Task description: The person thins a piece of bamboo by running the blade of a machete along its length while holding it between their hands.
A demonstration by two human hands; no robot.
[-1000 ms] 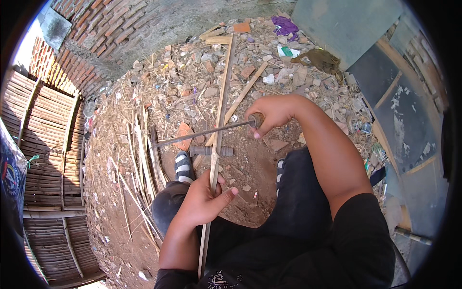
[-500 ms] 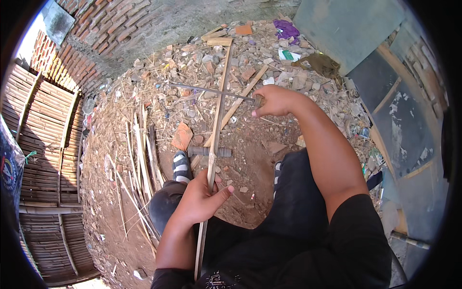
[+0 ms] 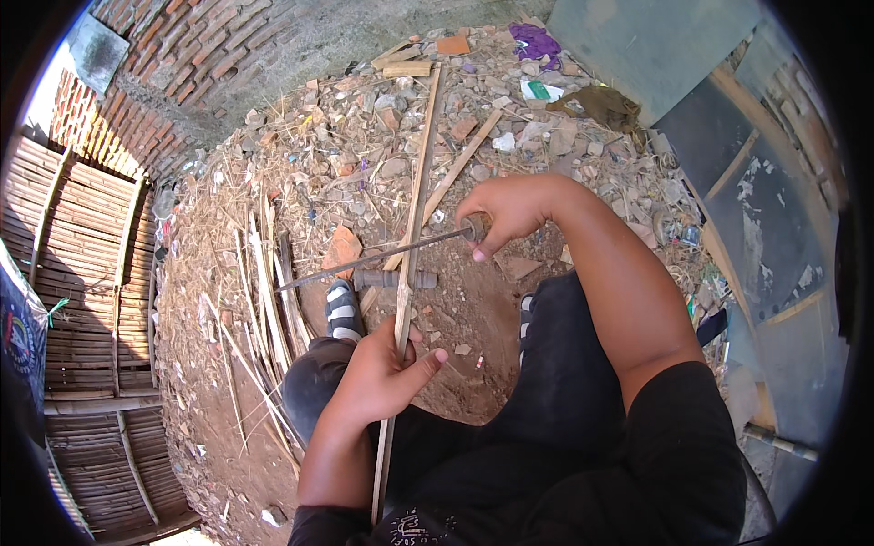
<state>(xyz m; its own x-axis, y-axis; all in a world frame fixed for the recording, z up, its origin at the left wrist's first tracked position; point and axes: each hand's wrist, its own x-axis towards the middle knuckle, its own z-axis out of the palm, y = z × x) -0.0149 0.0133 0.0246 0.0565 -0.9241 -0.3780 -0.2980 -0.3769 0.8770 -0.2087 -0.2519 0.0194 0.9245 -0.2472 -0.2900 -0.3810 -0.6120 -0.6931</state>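
A long split bamboo strip (image 3: 421, 196) runs upright in front of me, from the rubble down past my lap. My left hand (image 3: 378, 373) is closed around its lower part, with the thumb standing out to the right. My right hand (image 3: 510, 214) is closed on the handle end of a long, thin, dark knife (image 3: 364, 259). The blade lies crosswise at the strip, its tip pointing left and slightly down; whether it presses into the bamboo I cannot tell. Behind the strip, a short dark cylinder (image 3: 424, 279) rests on the ground near my sandalled foot (image 3: 341, 309).
Several split bamboo pieces (image 3: 264, 300) lie to my left. A wooden slat (image 3: 464, 168) slants across stones and broken brick (image 3: 342, 247). Beyond stand a brick wall (image 3: 209, 55), a bamboo-slat panel (image 3: 77, 237) at left and dark boards (image 3: 756, 209) at right.
My right hand has moved down and a little left. The knife has come down the bamboo strip toward my left hand, its tip swinging lower. My left hand has kept its hold.
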